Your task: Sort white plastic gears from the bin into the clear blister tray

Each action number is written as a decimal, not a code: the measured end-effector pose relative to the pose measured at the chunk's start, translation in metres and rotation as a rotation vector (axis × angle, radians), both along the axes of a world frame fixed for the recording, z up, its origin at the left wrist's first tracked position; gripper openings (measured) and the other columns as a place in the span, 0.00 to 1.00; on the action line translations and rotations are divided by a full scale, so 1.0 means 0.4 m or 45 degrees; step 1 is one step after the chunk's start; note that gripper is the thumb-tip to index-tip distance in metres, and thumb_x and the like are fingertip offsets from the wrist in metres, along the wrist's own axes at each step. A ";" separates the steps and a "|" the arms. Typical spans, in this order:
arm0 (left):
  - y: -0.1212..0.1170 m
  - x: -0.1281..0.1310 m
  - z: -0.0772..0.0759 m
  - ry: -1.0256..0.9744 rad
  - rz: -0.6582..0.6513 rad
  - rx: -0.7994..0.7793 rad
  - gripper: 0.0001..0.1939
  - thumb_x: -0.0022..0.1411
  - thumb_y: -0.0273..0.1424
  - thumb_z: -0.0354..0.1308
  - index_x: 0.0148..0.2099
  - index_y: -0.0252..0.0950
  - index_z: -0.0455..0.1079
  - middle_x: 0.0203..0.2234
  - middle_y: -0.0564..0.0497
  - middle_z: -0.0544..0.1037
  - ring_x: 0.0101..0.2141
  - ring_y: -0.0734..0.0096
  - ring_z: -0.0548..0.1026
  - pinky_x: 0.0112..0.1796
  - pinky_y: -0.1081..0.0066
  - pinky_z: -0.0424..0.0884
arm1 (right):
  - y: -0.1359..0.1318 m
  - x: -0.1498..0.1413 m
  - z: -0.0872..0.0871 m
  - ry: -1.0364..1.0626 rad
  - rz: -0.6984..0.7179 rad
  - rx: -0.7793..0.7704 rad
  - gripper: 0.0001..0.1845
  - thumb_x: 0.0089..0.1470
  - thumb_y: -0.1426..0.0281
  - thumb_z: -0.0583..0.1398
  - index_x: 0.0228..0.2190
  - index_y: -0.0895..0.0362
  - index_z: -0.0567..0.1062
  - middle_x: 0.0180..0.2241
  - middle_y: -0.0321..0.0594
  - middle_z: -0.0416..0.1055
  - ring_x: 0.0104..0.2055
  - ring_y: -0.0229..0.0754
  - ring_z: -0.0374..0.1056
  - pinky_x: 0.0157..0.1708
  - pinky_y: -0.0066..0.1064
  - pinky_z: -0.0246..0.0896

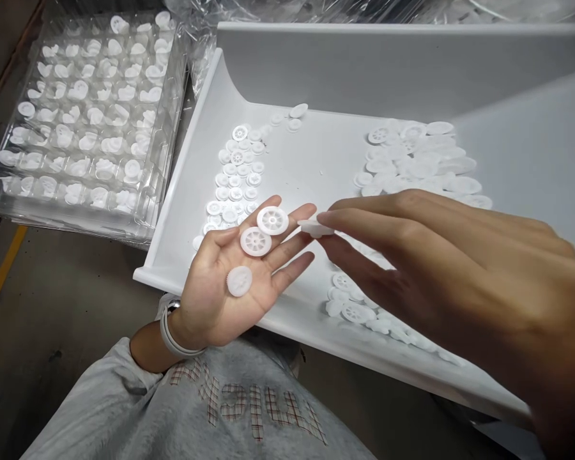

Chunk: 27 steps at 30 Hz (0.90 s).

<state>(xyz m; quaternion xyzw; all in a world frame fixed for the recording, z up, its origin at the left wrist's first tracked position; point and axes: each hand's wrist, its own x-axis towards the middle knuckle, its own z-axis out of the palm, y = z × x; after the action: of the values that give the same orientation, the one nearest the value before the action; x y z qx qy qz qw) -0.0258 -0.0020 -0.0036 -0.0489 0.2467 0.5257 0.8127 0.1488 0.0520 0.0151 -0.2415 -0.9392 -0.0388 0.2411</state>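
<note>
My left hand (230, 281) lies palm up with its fingers spread over the near left part of the tray. On its palm and fingers rest white plastic gears: two spoked ones (273, 221) touching each other near the fingers, and a smaller toothed one (239, 282) on the palm. My right hand (412, 268) pinches another white gear (316, 227) edge-on between thumb and fingertips, right beside the left fingertips. Behind the left hand several small gears (236, 179) lie in a cluster. A larger heap of gears (421, 160) spreads behind and under my right hand, which partly hides it.
The gears lie in a big white tray (311, 144) with raised walls. To its left stands a clear compartment tray (144, 236) filled with white parts. Crumpled clear plastic film (287, 11) lies along the back. A yellow floor line (2, 278) runs at far left.
</note>
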 end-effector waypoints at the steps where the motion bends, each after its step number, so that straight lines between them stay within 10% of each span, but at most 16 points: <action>1: 0.000 0.000 0.000 0.001 0.002 -0.001 0.20 0.65 0.34 0.46 0.56 0.37 0.67 0.52 0.47 0.76 0.62 0.60 0.66 0.63 0.62 0.60 | -0.002 0.001 -0.002 0.019 0.024 0.011 0.14 0.53 0.83 0.62 0.42 0.64 0.72 0.38 0.47 0.76 0.36 0.41 0.70 0.28 0.32 0.62; 11: 0.003 0.003 -0.001 0.012 0.083 0.017 0.25 0.65 0.34 0.45 0.62 0.35 0.62 0.53 0.46 0.75 0.60 0.65 0.69 0.61 0.66 0.63 | 0.000 0.011 -0.018 0.048 0.090 0.010 0.16 0.54 0.82 0.62 0.45 0.62 0.74 0.46 0.48 0.75 0.46 0.42 0.73 0.41 0.29 0.69; 27: 0.010 0.006 0.003 0.075 0.082 -0.025 0.25 0.67 0.37 0.41 0.63 0.38 0.61 0.56 0.48 0.73 0.62 0.59 0.66 0.65 0.57 0.55 | -0.048 -0.043 -0.003 0.091 0.235 -0.282 0.10 0.61 0.77 0.53 0.43 0.61 0.72 0.42 0.46 0.75 0.38 0.42 0.68 0.32 0.36 0.63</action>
<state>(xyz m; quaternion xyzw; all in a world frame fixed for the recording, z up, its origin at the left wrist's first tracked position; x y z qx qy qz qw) -0.0235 0.0019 -0.0026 -0.0493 0.2741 0.5502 0.7872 0.1317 0.0326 0.0140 -0.1803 -0.9468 0.0959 0.2488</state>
